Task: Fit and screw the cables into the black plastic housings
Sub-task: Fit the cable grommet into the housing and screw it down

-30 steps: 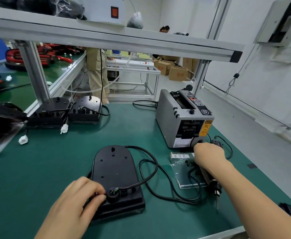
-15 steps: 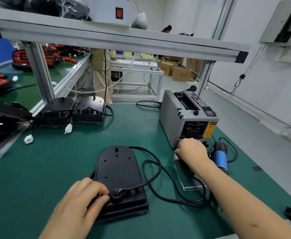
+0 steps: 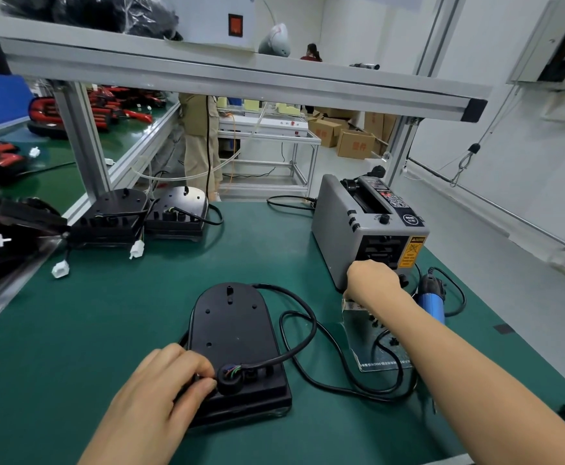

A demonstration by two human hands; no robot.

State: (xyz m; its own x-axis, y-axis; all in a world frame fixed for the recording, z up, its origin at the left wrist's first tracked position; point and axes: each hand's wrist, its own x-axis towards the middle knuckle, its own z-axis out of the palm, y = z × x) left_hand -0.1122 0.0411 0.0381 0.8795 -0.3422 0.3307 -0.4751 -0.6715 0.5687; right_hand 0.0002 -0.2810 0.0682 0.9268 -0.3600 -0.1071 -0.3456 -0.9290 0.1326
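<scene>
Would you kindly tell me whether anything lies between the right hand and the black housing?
Only the black cable, looping flat on the mat between the right hand at the tape dispenser and the black housing; nothing upright blocks it.

No text is fully legible. A yellow warning label (image 3: 410, 253) with a black triangle sign is seen on the front of the grey tape dispenser (image 3: 344, 226); its print is too small to be read. A round badge (image 3: 411, 219) and the control panel (image 3: 393, 199) on top are blurred. Red characters are printed on the cardboard boxes (image 3: 356, 146), unreadable. Small print along the plastic bag (image 3: 380, 362) cannot be made out.
</scene>
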